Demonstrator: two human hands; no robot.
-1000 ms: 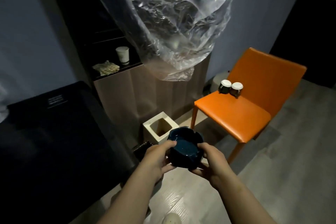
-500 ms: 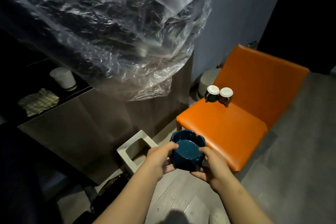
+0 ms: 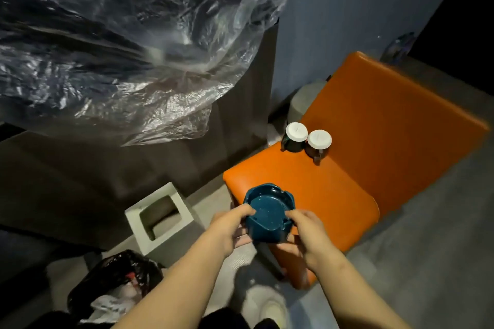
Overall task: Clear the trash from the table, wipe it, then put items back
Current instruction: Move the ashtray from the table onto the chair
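Two hands are wrapped around a dark teal ashtray [image 3: 268, 212], which is held in the air just over the front corner of the orange chair [image 3: 334, 189] and, as far as I can tell, is not yet resting on the seat. The left hand [image 3: 230, 227] grips the wall at nine o'clock with its thumb laid along the rim. The right hand [image 3: 307, 232] grips it at three o'clock, thumb on top and fingers curled beneath the base. From the gloss and the thick walls I take it for glazed ceramic: stiff, heavy for its size, slick under the skin, and likely to chip if it drops onto the hard floor. The notches cut into the rim look like the best purchase, so I'd pinch there with a thumb inside and the fingers under the base. Holding it by the smooth outer wall alone seems riskier. At one o'clock from the ashtray, far back on the seat, two white-lidded cups [image 3: 296, 132] stand just beside each other. At nine o'clock on the floor is a white square bin [image 3: 184, 211], and at seven o'clock a black trash bag [image 3: 112, 272] sits open. A clear plastic sheet [image 3: 120, 61] billows overhead at eleven o'clock.
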